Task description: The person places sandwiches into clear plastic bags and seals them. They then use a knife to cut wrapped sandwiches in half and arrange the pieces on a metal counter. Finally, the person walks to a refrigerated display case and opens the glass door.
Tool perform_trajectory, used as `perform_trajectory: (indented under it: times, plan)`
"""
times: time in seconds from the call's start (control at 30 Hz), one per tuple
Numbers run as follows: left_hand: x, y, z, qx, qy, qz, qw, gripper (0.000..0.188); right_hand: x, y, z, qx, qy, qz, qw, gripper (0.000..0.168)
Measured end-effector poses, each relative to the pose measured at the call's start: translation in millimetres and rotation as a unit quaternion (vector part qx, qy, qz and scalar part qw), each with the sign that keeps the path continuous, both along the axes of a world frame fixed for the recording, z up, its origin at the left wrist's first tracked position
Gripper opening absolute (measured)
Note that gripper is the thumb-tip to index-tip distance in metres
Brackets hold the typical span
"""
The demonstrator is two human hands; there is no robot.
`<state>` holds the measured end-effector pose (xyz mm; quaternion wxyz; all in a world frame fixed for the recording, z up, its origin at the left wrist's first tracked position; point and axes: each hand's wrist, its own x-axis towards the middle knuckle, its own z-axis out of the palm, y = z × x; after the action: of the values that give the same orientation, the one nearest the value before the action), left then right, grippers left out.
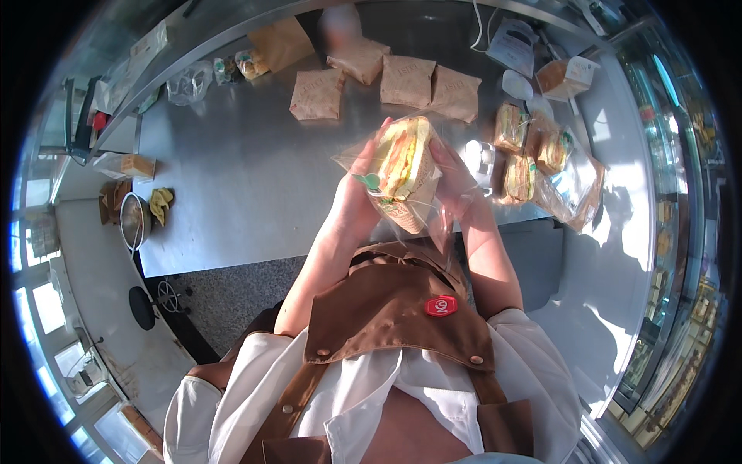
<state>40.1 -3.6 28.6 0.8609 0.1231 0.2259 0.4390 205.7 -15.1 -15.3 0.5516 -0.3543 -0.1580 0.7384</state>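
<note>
Between both hands, above the front edge of a steel table (pixel 232 174), a cut sandwich (pixel 403 159) is held up with its layered filling showing. Printed brown paper covers its lower part and loose clear plastic film surrounds it. A green sticker (pixel 369 181) is on the film beside my left hand (pixel 362 191), which grips the sandwich's left side. My right hand (pixel 455 174) grips the other side, partly behind the film. Close to the right hand stands a white dispenser-like object (pixel 480 162); its exact kind is unclear.
Several brown paper packets (pixel 317 94) lie along the back. At the right are wrapped sandwiches (pixel 511 124), a plastic film packet (pixel 571 180) and bagged bread (pixel 565 77). A metal bowl (pixel 135 220) and yellow cloth (pixel 161 206) sit at the left corner.
</note>
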Motion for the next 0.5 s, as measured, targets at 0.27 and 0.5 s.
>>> perform_trajectory:
  times: [0.27, 0.5]
  plan:
    - [5.9, -2.4, -18.0, -0.127, -0.084, -0.016, 0.988, 0.052, -3.2, -13.2, 33.9, 0.05, 0.051, 0.022, 0.997, 0.05]
    - [1.3, -8.1, -21.2, -0.165, -0.152, -0.011, 0.974, 0.05, -2.5, -6.9, 7.3, 0.003, 0.022, 0.025, 0.999, 0.051]
